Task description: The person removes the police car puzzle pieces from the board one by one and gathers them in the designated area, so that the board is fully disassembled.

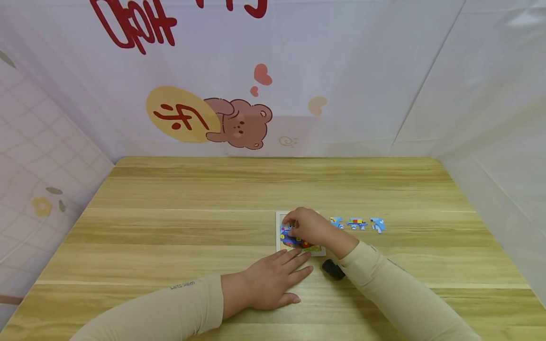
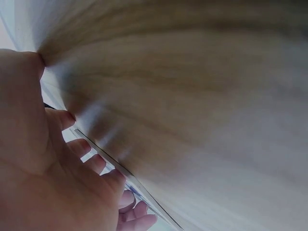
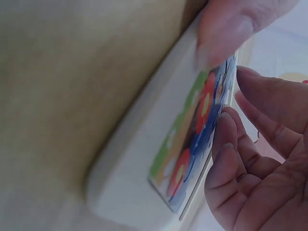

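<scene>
A small jigsaw puzzle with a pale frame (image 1: pixel 278 242) lies on the wooden table, partly covered by both hands. Its picture shows a blue and red vehicle with round red wheels (image 3: pixel 204 109). My right hand (image 1: pixel 313 229) is over the frame's upper part, thumb and bent fingers pinching a puzzle piece (image 1: pixel 283 229) low at the picture; the piece is largely hidden by the fingers. My left hand (image 1: pixel 275 280) lies palm down with spread fingers, its fingertips at the frame's near edge. In the left wrist view, the left hand (image 2: pixel 62 159) reaches toward that edge.
Three loose blue puzzle pieces lie in a row right of the frame, the middle piece (image 1: pixel 357 223) showing red and yellow. A small black object (image 1: pixel 333 270) is beside the right wrist. White printed cloth (image 1: pixel 350 94) hangs behind the wooden table (image 1: pixel 170 189).
</scene>
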A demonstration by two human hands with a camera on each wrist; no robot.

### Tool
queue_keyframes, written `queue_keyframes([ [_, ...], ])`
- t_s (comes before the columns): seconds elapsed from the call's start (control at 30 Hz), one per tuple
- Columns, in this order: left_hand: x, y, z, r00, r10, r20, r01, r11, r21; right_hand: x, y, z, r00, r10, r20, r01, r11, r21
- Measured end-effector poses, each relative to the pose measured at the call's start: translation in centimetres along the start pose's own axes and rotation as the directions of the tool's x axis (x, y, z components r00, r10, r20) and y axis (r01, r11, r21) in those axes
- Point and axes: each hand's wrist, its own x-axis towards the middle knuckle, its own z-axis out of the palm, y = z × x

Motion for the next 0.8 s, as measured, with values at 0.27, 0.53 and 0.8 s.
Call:
queue_keyframes([
  [0.27, -0.07, -0.01, 0.07, 1.000, 0.003, -0.014, -0.003, 1.000, 0.003, 0.50, 0.11, 0.39, 1.000, -0.016, 0.006, 0.016, 1.000, -0.013],
  [0.53, -0.10, 0.01, 0.02, 1.000, -0.004, -0.011, 0.004, 1.000, -0.013, 0.56, 0.30, 0.42, 0.999, -0.036, 0.013, 0.036, 0.999, 0.015],
  [0.8, -0.08, -0.02, 0.07, 1.000, -0.001, -0.012, 0.001, 1.000, -0.012, 0.49, 0.46, 0.59, 1.000, -0.015, 0.003, 0.015, 0.999, 0.039],
])
